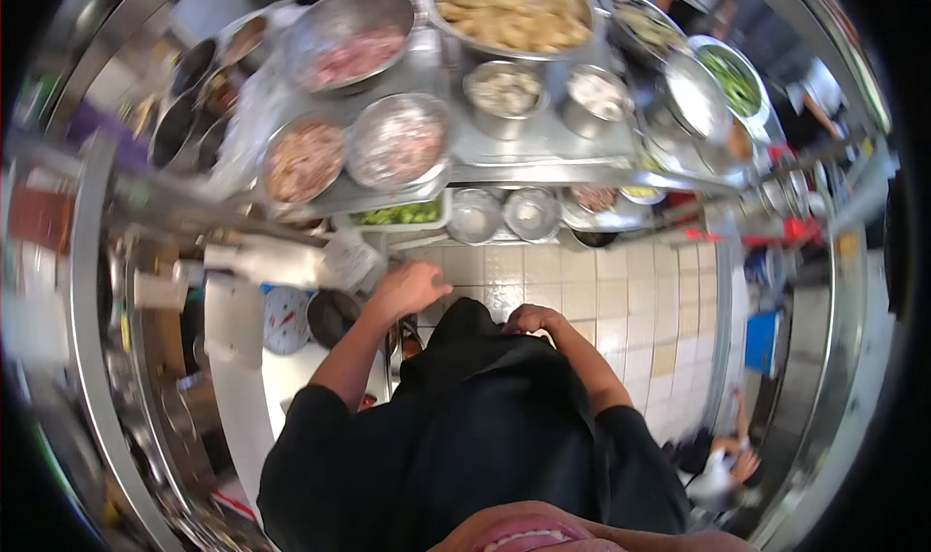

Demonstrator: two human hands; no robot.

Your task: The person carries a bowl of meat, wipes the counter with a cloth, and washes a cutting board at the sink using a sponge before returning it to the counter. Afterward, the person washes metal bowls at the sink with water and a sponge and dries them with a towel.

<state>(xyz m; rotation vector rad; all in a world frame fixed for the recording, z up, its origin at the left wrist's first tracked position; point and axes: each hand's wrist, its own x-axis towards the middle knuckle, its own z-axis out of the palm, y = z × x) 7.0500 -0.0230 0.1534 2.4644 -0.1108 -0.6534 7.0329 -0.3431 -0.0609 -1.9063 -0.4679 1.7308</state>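
My left hand is held out over the tiled floor, beside a crumpled white paper or bag at the counter's edge. Its thumb stands apart from the loosely bent fingers, and nothing shows in it. Against the front of my black apron rests my right hand, its fingers curled in. What those fingers hold, if anything, is hidden. Ahead of both hands, on a lower shelf, are a tray of cut green vegetables and two small metal bowls.
Above, a steel shelf bears a large bowl of pale yellow pieces, bowls of raw meat and a bowl of greens. At left stands a dial scale. Another person is at lower right.
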